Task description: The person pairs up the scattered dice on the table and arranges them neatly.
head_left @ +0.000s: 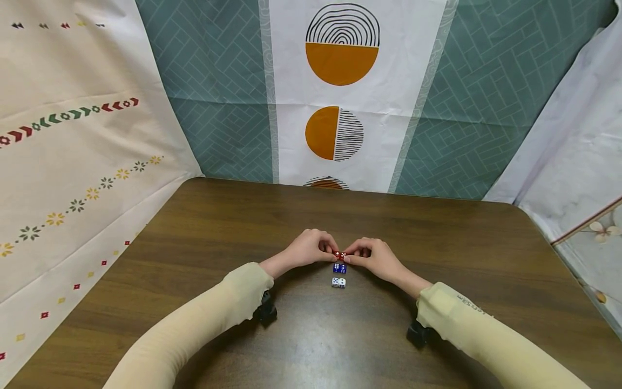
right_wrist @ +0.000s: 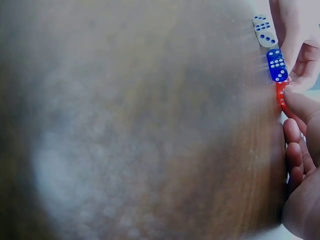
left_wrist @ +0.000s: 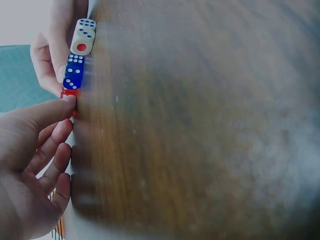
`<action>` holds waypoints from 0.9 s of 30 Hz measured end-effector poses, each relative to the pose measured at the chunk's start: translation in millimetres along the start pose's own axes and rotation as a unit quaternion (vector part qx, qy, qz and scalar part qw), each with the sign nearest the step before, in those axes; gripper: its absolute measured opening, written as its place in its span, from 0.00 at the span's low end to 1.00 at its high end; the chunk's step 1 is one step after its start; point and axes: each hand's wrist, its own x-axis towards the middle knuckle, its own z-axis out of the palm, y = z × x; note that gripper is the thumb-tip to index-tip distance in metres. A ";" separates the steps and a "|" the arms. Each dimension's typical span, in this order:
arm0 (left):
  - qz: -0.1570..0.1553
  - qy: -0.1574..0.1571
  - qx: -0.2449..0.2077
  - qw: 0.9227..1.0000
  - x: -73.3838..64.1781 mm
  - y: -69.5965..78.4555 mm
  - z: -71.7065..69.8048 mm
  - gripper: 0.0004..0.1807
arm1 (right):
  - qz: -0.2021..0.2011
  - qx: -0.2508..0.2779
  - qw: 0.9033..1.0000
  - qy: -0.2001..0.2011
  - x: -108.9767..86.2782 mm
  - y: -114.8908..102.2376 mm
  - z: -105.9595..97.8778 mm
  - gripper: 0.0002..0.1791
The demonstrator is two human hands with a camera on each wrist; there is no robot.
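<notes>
Two red dice (head_left: 340,255) sit side by side on the table, at the far end of a short column of dice. My left hand (head_left: 310,248) pinches the red pair from the left with thumb and index finger. From the right, my right hand (head_left: 378,259) pinches it the same way. Fingertips cover much of the red faces; a red sliver (right_wrist: 281,95) shows beside the thumb in the right wrist view. Nearer to me lies a pair of blue dice (head_left: 339,268) with white pips, then a pair of white dice (head_left: 338,282).
The brown wooden table (head_left: 233,216) reaches back to a teal and white patterned cloth (head_left: 218,81). A cream cloth (head_left: 73,135) hangs on the left and a pale one (head_left: 578,146) on the right. Both forearms, in cream sleeves (head_left: 194,319), flank the dice.
</notes>
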 end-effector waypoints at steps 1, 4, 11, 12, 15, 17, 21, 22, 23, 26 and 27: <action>-0.001 0.000 0.000 1.000 0.0 -0.1 0.0 0.05 | 0.000 0.000 1.000 0.000 -0.1 -0.2 -0.1 0.07; -0.001 0.001 -0.002 1.000 -0.2 0.0 -0.2 0.05 | 0.000 0.001 1.000 -0.001 -0.1 -1.3 -0.3 0.07; -0.008 0.001 -0.001 1.000 -0.1 -1.5 2.1 0.05 | 0.004 0.001 1.000 -0.003 -0.5 -1.0 0.4 0.07; -0.009 0.002 -0.002 1.000 0.0 -1.7 2.3 0.05 | 0.005 0.000 1.000 -0.002 -0.4 -1.0 0.4 0.07; -0.009 0.005 -0.004 1.000 0.3 -1.9 2.8 0.06 | 0.008 0.001 1.000 0.000 -0.2 -1.1 0.5 0.07; -0.008 0.007 -0.005 1.000 0.2 -1.6 2.8 0.06 | 0.009 0.002 1.000 0.000 -0.3 -0.9 0.4 0.07; -0.008 0.006 -0.008 1.000 -0.3 -0.1 3.1 0.06 | 0.011 0.002 1.000 0.000 -0.8 0.1 0.3 0.08; -0.009 0.006 -0.008 1.000 -0.6 0.4 3.1 0.06 | 0.013 0.002 1.000 -0.001 -1.0 0.5 0.3 0.08; -0.009 0.005 -0.009 1.000 -0.7 0.7 3.2 0.06 | 0.014 0.002 1.000 -0.001 -1.2 0.7 0.3 0.08; -0.010 0.006 -0.007 1.000 -1.1 1.8 3.4 0.06 | 0.017 0.002 1.000 -0.002 -1.4 1.2 0.3 0.08; -0.009 0.006 -0.006 1.000 -1.4 2.2 3.6 0.06 | 0.017 0.002 1.000 -0.002 -1.6 1.2 0.3 0.08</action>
